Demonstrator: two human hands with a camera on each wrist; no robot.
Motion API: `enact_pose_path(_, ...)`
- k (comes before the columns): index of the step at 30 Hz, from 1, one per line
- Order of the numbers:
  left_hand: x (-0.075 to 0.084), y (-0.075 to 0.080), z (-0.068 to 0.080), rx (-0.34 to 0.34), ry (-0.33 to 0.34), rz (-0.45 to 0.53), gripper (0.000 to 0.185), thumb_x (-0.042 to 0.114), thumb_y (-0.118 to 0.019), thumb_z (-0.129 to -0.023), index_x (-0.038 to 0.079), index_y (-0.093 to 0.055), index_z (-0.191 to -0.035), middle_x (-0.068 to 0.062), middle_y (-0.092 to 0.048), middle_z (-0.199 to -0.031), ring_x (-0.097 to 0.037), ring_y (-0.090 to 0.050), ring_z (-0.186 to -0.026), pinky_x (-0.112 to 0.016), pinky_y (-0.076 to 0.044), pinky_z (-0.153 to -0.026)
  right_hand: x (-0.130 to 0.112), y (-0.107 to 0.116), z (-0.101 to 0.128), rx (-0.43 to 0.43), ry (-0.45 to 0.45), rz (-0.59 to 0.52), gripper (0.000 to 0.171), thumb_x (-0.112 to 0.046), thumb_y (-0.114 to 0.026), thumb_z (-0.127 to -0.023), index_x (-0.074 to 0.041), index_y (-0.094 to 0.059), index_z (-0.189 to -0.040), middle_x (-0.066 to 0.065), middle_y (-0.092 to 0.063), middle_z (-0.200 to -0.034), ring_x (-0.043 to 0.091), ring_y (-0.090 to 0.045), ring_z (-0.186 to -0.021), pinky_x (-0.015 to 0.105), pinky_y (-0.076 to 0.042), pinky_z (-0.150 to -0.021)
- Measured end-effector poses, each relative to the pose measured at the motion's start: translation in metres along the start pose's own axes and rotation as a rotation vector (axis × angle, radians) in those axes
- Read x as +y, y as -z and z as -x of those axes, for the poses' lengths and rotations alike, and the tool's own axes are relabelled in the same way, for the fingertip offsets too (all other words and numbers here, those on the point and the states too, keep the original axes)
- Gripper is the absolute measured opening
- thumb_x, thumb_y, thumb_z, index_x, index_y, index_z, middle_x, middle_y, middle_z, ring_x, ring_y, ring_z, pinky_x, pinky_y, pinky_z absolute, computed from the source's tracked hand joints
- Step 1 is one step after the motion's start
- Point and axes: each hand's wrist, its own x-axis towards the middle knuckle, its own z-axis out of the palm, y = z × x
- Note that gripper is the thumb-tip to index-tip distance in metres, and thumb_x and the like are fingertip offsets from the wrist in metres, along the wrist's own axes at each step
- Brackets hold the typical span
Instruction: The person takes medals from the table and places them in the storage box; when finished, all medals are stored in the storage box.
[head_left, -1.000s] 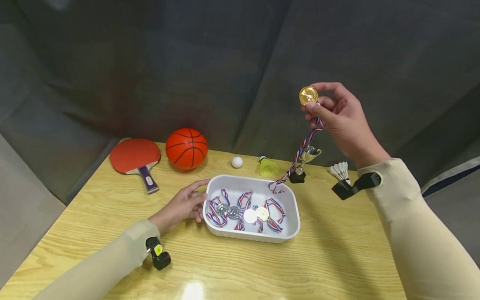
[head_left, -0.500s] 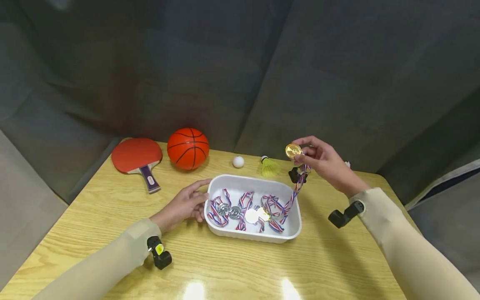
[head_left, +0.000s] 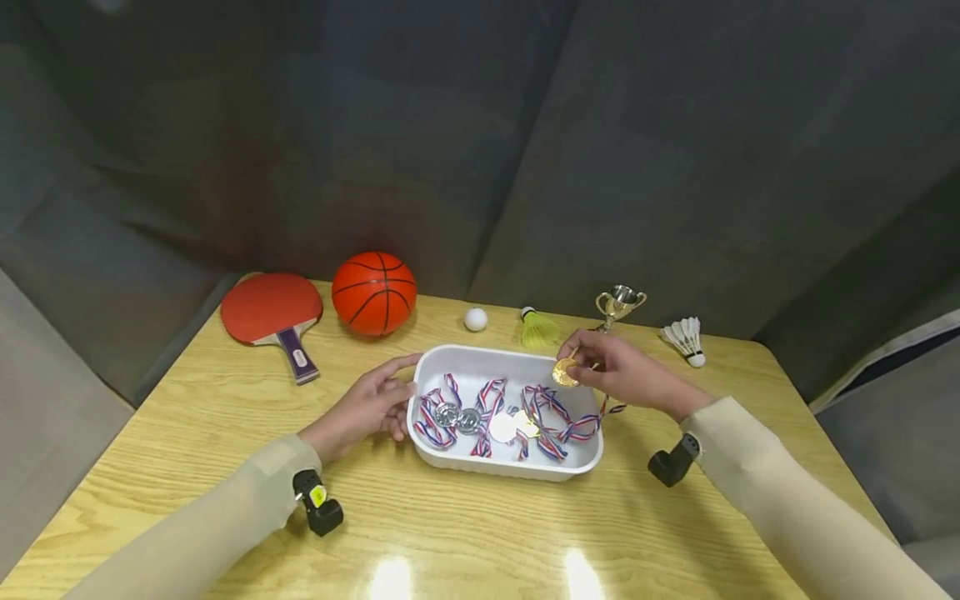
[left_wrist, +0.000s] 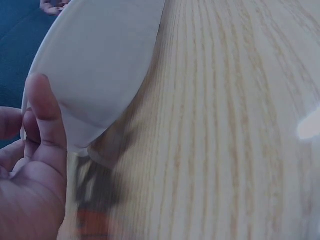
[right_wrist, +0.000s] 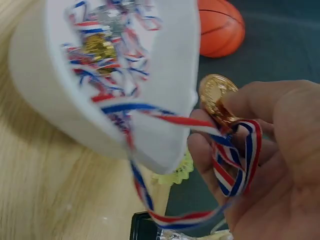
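My right hand (head_left: 611, 371) pinches a gold medal (head_left: 564, 372) between thumb and fingers, just above the right end of a white plastic bin (head_left: 480, 468). The medal's red, white and blue ribbon (right_wrist: 190, 217) loops from the hand, with part hanging outside the bin and part crossing its rim. My left hand (head_left: 367, 408) holds the bin's left end, its thumb at the rim and other fingers against the outside wall. Inside the bin lie silver medals (head_left: 447, 414), a gold medal (head_left: 527, 424), a glare-whitened medal (head_left: 502, 428) and tangled striped ribbons.
Along the table's back edge stand a red table tennis paddle (head_left: 272, 310), a small basketball (head_left: 373, 293), a white ball (head_left: 476, 319), a yellow shuttlecock (head_left: 537, 328), a trophy cup (head_left: 619, 303) partly behind the right hand, and a white shuttlecock (head_left: 685, 340). A dark curtain (head_left: 450, 150) hangs behind.
My right hand has come down and to the left with the gold medal, from high above the trophy to the bin's right end. Its ribbon has dropped partly into the bin. The left hand stays put.
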Motion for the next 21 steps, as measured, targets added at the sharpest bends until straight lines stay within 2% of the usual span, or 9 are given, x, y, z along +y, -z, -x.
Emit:
enact_pose_path(3, 0.000, 0.000, 0.000, 0.000, -0.003, 0.000, 0.057, 0.012, -0.048, -0.111, 0.019, -0.032, -0.165, -0.008, -0.063, -0.094, -0.012, -0.061, -0.067, -0.020, -0.058, -0.059, 0.002, -0.009, -0.002, -0.079, 0.011, 0.050, 0.013, -0.004, -0.066, -0.101, -0.004, -0.065, -0.113, 0.012, -0.071, -0.092, 0.012, -0.061, -0.077, 0.023, -0.053, -0.066)
enact_pose_path(7, -0.001, 0.001, -0.001, -0.004, -0.006, 0.001, 0.057, 0.012, -0.048, -0.110, 0.019, -0.032, -0.165, -0.008, -0.063, -0.095, -0.012, -0.061, -0.067, -0.019, -0.057, -0.059, 0.005, -0.018, -0.004, -0.201, -0.018, 0.049, 0.012, -0.003, -0.064, -0.101, -0.004, -0.065, -0.113, 0.010, -0.067, -0.084, 0.012, -0.057, -0.069, 0.025, -0.054, -0.058)
enact_pose_path(11, -0.002, 0.001, -0.001, -0.007, -0.007, 0.006, 0.057, 0.012, -0.048, -0.111, 0.019, -0.032, -0.165, -0.008, -0.062, -0.094, -0.012, -0.061, -0.067, -0.019, -0.058, -0.059, 0.004, -0.022, -0.008, -0.244, -0.014, 0.072, 0.013, -0.003, -0.061, -0.102, -0.004, -0.064, -0.114, 0.012, -0.066, -0.081, 0.008, -0.053, -0.062, 0.024, -0.051, -0.052)
enact_pose_path(13, -0.002, 0.000, -0.001, -0.006, -0.008, 0.008, 0.057, 0.012, -0.048, -0.111, 0.019, -0.032, -0.165, -0.008, -0.062, -0.094, -0.012, -0.061, -0.067, -0.019, -0.058, -0.059, 0.000, -0.019, -0.012, -0.208, 0.011, 0.082, 0.013, -0.003, -0.061, -0.103, -0.004, -0.064, -0.115, 0.011, -0.068, -0.083, 0.006, -0.054, -0.064, 0.023, -0.050, -0.056)
enact_pose_path(15, -0.001, 0.000, -0.001, -0.008, -0.010, 0.007, 0.057, 0.012, -0.048, -0.111, 0.019, -0.032, -0.165, -0.008, -0.062, -0.094, -0.012, -0.061, -0.067, -0.019, -0.058, -0.059, -0.007, -0.014, -0.016, -0.134, 0.034, 0.050, 0.012, -0.002, -0.061, -0.102, -0.001, -0.064, -0.114, 0.013, -0.070, -0.086, 0.007, -0.058, -0.068, 0.024, -0.054, -0.060)
enact_pose_path(19, -0.001, 0.001, -0.001, -0.008, -0.011, 0.003, 0.057, 0.013, -0.048, -0.111, 0.019, -0.032, -0.165, -0.008, -0.062, -0.094, -0.012, -0.061, -0.067, -0.019, -0.058, -0.059, -0.025, -0.001, -0.023, 0.039, 0.052, -0.114, 0.015, 0.000, -0.061, -0.102, 0.003, -0.061, -0.117, 0.021, -0.070, -0.099, 0.012, -0.069, -0.082, 0.028, -0.064, -0.075)
enact_pose_path(21, -0.002, 0.001, -0.002, -0.005, -0.010, 0.000, 0.057, 0.013, -0.048, -0.111, 0.020, -0.032, -0.165, -0.008, -0.062, -0.094, -0.012, -0.061, -0.067, -0.019, -0.058, -0.059, -0.031, 0.002, -0.026, 0.099, 0.046, -0.189, 0.017, -0.001, -0.060, -0.103, 0.004, -0.059, -0.120, 0.023, -0.069, -0.105, 0.012, -0.071, -0.087, 0.027, -0.065, -0.082)
